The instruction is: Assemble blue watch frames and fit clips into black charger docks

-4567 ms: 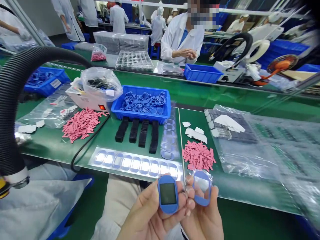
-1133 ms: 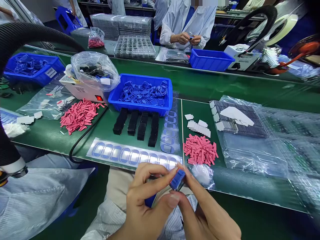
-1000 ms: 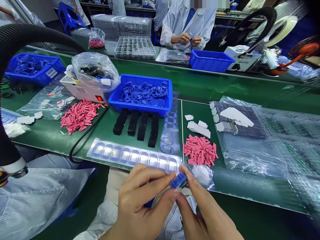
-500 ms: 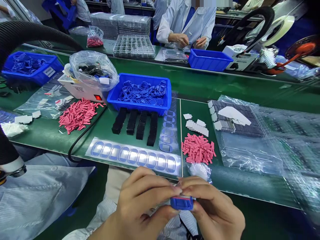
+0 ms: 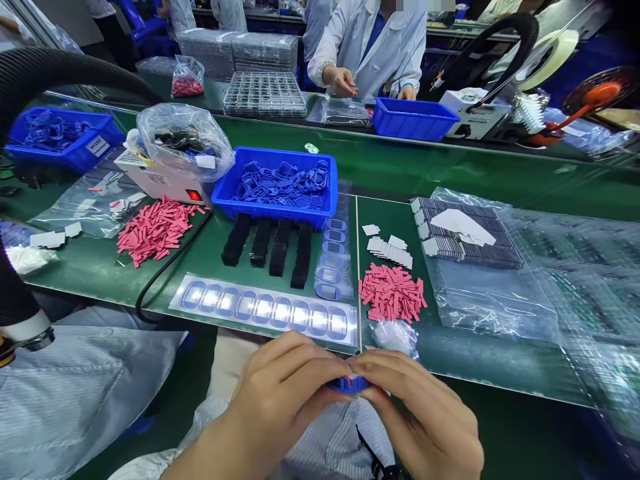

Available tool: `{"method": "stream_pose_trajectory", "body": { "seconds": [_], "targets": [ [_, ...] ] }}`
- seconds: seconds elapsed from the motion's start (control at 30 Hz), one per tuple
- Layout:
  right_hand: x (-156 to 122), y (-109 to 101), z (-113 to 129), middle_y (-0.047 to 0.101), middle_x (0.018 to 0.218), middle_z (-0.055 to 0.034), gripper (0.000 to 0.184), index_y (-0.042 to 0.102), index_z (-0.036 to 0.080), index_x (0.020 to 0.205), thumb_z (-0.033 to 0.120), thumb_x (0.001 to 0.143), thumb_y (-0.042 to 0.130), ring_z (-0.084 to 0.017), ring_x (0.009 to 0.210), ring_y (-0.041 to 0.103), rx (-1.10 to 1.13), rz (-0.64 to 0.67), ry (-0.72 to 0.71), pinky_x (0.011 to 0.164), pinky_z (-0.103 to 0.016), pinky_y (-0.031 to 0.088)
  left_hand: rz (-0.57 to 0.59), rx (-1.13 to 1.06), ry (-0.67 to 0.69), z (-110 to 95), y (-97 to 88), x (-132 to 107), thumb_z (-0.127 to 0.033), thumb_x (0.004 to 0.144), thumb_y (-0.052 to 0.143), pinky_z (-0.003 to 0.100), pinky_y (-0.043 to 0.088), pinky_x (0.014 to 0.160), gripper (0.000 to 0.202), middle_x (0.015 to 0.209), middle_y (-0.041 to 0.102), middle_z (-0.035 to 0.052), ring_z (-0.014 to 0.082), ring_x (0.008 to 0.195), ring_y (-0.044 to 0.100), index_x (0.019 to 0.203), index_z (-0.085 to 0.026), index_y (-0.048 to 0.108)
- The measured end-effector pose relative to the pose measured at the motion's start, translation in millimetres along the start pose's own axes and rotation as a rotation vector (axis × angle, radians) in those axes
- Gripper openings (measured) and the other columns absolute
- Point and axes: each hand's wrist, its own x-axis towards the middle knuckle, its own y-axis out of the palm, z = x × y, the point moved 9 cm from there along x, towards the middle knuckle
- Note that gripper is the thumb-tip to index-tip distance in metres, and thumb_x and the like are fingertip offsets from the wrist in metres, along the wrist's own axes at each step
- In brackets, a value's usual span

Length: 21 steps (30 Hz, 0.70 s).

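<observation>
My left hand (image 5: 285, 400) and my right hand (image 5: 420, 413) meet just below the front edge of the green conveyor table (image 5: 450, 363). Between their fingertips both press on a blue plastic frame (image 5: 349, 385), and the fingers hide most of it. Just above my hands lies a clear sheet of oval blue-rimmed film pieces (image 5: 265, 311). A pile of pink strips (image 5: 393, 291) sits up and to the right, with a crumpled clear plastic scrap (image 5: 395, 337) close to my right fingers.
A blue crate of blue frames (image 5: 270, 212) stands beyond several black stacks (image 5: 265, 248). A black hose (image 5: 50, 70) arcs across the left. A plastic bag of grey pieces (image 5: 470, 233) lies right. A co-worker (image 5: 375, 60) sits across the belt.
My hands have closed together around the blue frame, which now lies flatter and is mostly covered by my fingers. The view has shifted slightly, and the co-worker's hands have moved apart.
</observation>
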Motion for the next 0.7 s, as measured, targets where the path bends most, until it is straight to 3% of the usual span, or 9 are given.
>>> {"method": "stream_pose_trajectory", "body": {
  "seconds": [0.13, 0.23, 0.37, 0.57, 0.7],
  "targets": [
    [7.0, 2.8, -3.8, 0.069, 0.082, -0.0038, 0.024, 0.063, 0.02, 0.095, 0.006, 0.075, 0.063, -0.019, 0.077, 0.065, -0.033, 0.077, 0.023, 0.067, -0.03, 0.056, 0.003, 0.098, -0.062, 6.7, 4.4, -4.2, -0.007, 0.079, 0.056, 0.025, 0.053, 0.058, 0.017, 0.078, 0.072, 0.0027, 0.0143, 0.067, 0.061, 0.092, -0.017, 0.059],
    [5.9, 0.5, -4.4, 0.069, 0.08, -0.0037, 0.021, 0.063, 0.019, 0.09, 0.015, 0.071, 0.071, -0.019, 0.076, 0.066, -0.032, -0.047, 0.092, 0.067, -0.029, 0.056, -0.077, 0.05, -0.073, 5.8, 2.8, -6.2, 0.0, 0.074, 0.057, 0.024, 0.054, 0.056, 0.021, 0.074, 0.072, 0.0024, 0.0139, 0.064, 0.061, 0.087, -0.017, 0.059],
    [-8.7, -1.0, -18.0, 0.07, 0.083, -0.0036, 0.03, 0.063, 0.021, 0.092, 0.026, 0.066, 0.076, -0.02, 0.076, 0.068, -0.041, -0.239, 0.335, 0.066, -0.027, 0.058, -0.179, -0.023, -0.139, 9.8, -0.8, -9.1, -0.001, 0.073, 0.058, 0.024, 0.054, 0.057, 0.022, 0.073, 0.072, 0.0029, 0.0142, 0.066, 0.064, 0.086, -0.018, 0.059],
    [-22.9, 13.0, -43.1, 0.072, 0.083, -0.0038, 0.021, 0.068, 0.022, 0.085, 0.026, 0.065, 0.075, -0.021, 0.077, 0.069, 0.278, -0.254, 0.645, 0.069, -0.026, 0.059, -0.237, -0.06, -0.209, 17.0, -1.8, -14.6, -0.003, 0.07, 0.065, 0.023, 0.054, 0.06, 0.021, 0.071, 0.07, 0.0007, 0.0135, 0.067, 0.065, 0.082, -0.019, 0.058],
    [-18.5, 15.5, -50.5, 0.073, 0.084, -0.0036, 0.015, 0.068, 0.022, 0.084, 0.019, 0.07, 0.072, -0.019, 0.077, 0.069, 0.447, -0.2, 0.644, 0.068, -0.023, 0.058, -0.242, -0.062, -0.241, 20.1, -2.1, -16.9, -0.007, 0.07, 0.066, 0.024, 0.053, 0.056, 0.018, 0.069, 0.07, 0.0007, 0.0143, 0.065, 0.065, 0.081, -0.019, 0.059]
  ]
}}
